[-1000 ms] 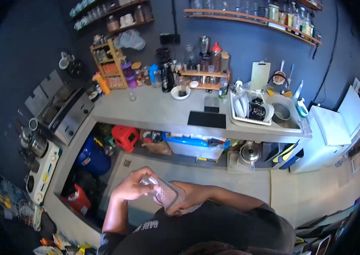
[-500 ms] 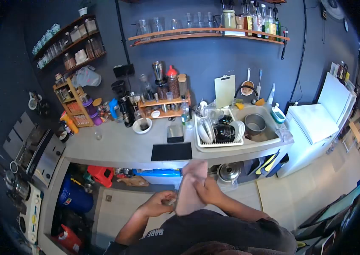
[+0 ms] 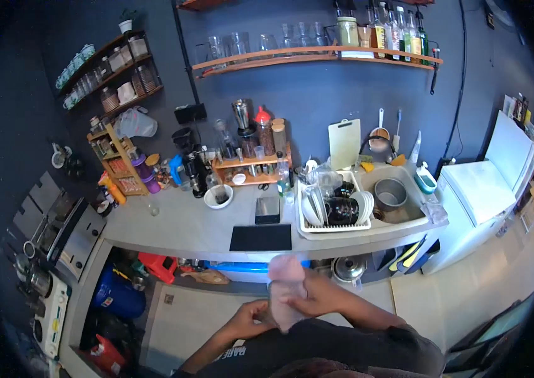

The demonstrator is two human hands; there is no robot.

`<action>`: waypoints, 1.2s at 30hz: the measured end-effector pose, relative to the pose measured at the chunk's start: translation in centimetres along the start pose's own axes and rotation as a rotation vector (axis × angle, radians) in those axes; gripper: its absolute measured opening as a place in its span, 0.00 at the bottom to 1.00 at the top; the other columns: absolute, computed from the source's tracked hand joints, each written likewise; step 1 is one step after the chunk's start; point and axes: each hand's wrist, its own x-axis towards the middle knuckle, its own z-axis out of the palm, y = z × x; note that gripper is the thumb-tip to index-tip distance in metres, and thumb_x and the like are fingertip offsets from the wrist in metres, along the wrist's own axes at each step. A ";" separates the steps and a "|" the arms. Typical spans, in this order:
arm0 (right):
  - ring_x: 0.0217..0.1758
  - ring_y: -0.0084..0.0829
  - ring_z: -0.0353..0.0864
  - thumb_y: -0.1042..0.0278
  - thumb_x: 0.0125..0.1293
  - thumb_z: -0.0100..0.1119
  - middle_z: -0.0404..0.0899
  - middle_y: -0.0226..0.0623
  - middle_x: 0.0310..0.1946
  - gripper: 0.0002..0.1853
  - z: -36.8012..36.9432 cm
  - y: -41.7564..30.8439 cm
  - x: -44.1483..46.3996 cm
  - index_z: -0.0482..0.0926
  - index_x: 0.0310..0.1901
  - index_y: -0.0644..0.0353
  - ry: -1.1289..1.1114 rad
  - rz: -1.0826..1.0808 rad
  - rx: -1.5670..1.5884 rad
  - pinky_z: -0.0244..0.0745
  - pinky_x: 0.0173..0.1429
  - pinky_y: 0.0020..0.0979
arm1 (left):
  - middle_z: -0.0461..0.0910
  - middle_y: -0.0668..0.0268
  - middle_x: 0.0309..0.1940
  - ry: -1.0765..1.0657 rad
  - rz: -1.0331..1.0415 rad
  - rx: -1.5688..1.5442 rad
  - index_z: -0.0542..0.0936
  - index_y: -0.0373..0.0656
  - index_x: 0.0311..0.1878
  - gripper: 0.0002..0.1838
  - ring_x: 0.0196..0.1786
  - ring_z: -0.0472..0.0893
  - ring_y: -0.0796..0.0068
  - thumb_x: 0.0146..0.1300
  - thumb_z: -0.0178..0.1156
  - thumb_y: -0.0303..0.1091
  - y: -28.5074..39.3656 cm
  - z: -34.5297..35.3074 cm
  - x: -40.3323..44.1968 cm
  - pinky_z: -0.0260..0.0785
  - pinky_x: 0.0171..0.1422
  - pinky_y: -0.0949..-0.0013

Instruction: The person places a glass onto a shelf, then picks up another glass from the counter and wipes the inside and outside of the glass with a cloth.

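Observation:
A dusty-pink cloth (image 3: 286,296) hangs in front of my body, its upper part bunched. My right hand (image 3: 317,295) is closed on the cloth from the right, thumb across its front. Against the cloth's lower left edge, my left hand (image 3: 251,320) has its fingers curled round a small clear piece that looks like a glass. The cloth and fingers now hide most of that glass. Both hands are over the floor, just short of the counter's front edge.
A black mat (image 3: 261,238) and a small scale (image 3: 267,211) lie on the counter (image 3: 185,220). A dish rack (image 3: 334,228) with plates and bowls stands beside the sink (image 3: 409,211). Under the counter are a blue-lidded box (image 3: 248,267) and a lidded pot (image 3: 349,269).
The cloth has turned and bunched as my right hand works it. My left hand has moved slightly right and down, and the glass is less visible. The whole view has shifted a little.

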 end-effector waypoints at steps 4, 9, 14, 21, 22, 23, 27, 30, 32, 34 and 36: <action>0.66 0.50 0.76 0.68 0.61 0.59 0.73 0.52 0.66 0.32 0.3 -0.4 1.1 0.72 0.69 0.55 -0.015 -0.300 -0.046 0.70 0.70 0.41 | 0.85 0.64 0.44 -0.180 -0.015 0.335 0.79 0.37 0.50 0.16 0.49 0.83 0.73 0.61 0.70 0.28 1.9 -1.8 0.2 0.75 0.57 0.65; 0.67 0.46 0.76 0.68 0.60 0.58 0.74 0.49 0.66 0.31 0.8 -0.1 3.9 0.73 0.68 0.57 0.131 0.064 0.123 0.70 0.70 0.39 | 0.78 0.60 0.58 -0.033 -0.071 -0.139 0.69 0.36 0.66 0.33 0.59 0.78 0.71 0.58 0.70 0.22 1.2 -0.9 -0.6 0.70 0.65 0.63; 0.74 0.51 0.66 0.54 0.67 0.61 0.69 0.48 0.70 0.27 2.1 -2.4 5.1 0.76 0.62 0.63 0.096 -0.315 -0.181 0.59 0.77 0.48 | 0.76 0.60 0.62 0.115 -0.067 -0.142 0.68 0.39 0.69 0.35 0.65 0.74 0.66 0.58 0.69 0.24 -1.3 -1.0 -2.8 0.64 0.72 0.60; 0.78 0.44 0.62 0.67 0.58 0.66 0.66 0.50 0.72 0.33 4.5 -2.8 7.7 0.73 0.68 0.60 0.145 -0.594 -0.191 0.56 0.79 0.47 | 0.60 0.52 0.74 0.253 0.262 0.349 0.56 0.41 0.77 0.42 0.76 0.61 0.55 0.63 0.66 0.37 -0.4 0.3 -1.9 0.52 0.80 0.56; 0.80 0.48 0.57 0.67 0.59 0.66 0.60 0.54 0.74 0.35 5.2 -2.6 7.6 0.69 0.70 0.60 0.174 -0.552 -0.117 0.53 0.79 0.47 | 0.57 0.52 0.76 0.325 0.282 0.317 0.53 0.41 0.78 0.43 0.77 0.59 0.54 0.65 0.65 0.39 -0.2 0.6 -1.6 0.50 0.81 0.56; 0.81 0.51 0.51 0.66 0.61 0.66 0.53 0.57 0.76 0.38 6.3 -2.5 7.3 0.64 0.73 0.60 0.202 -0.509 -0.042 0.50 0.80 0.48 | 0.54 0.51 0.77 0.396 0.300 0.282 0.50 0.42 0.79 0.44 0.78 0.57 0.54 0.67 0.63 0.41 0.0 0.7 -1.4 0.48 0.82 0.56; 0.81 0.66 0.35 0.52 0.67 0.64 0.28 0.67 0.78 0.52 8.4 -2.2 5.6 0.39 0.79 0.64 -0.048 -0.423 -0.014 0.43 0.81 0.51 | 0.43 0.52 0.81 0.499 0.296 0.276 0.43 0.44 0.81 0.55 0.82 0.44 0.53 0.63 0.66 0.54 0.4 -0.2 -1.8 0.36 0.84 0.50; 0.83 0.60 0.32 0.35 0.66 0.59 0.23 0.65 0.78 0.62 8.0 -1.8 5.7 0.26 0.78 0.64 -0.078 -0.408 0.116 0.40 0.82 0.50 | 0.40 0.50 0.81 0.493 0.292 0.707 0.41 0.42 0.81 0.53 0.83 0.42 0.53 0.67 0.61 0.55 0.5 0.0 -1.2 0.32 0.84 0.50; 0.83 0.57 0.30 0.24 0.63 0.50 0.23 0.64 0.79 0.65 6.8 -2.3 6.6 0.21 0.77 0.63 -0.040 -0.368 0.407 0.37 0.82 0.49 | 0.41 0.48 0.81 0.430 0.309 0.463 0.44 0.41 0.81 0.51 0.83 0.42 0.51 0.65 0.63 0.51 3.0 1.0 -0.8 0.32 0.84 0.50; 0.83 0.55 0.29 0.16 0.61 0.40 0.24 0.63 0.79 0.66 5.8 -3.4 6.6 0.20 0.76 0.63 -0.054 -0.358 0.436 0.35 0.82 0.49 | 0.45 0.47 0.80 0.354 0.317 0.476 0.50 0.40 0.80 0.50 0.82 0.44 0.47 0.62 0.68 0.43 3.8 1.8 -0.9 0.35 0.83 0.48; 0.83 0.56 0.29 0.14 0.60 0.35 0.24 0.63 0.79 0.66 6.4 -3.8 5.9 0.20 0.77 0.63 -0.079 -0.428 0.309 0.33 0.82 0.50 | 0.46 0.44 0.79 0.424 0.420 0.651 0.49 0.35 0.79 0.51 0.81 0.46 0.45 0.60 0.68 0.42 5.8 1.3 -1.5 0.38 0.82 0.49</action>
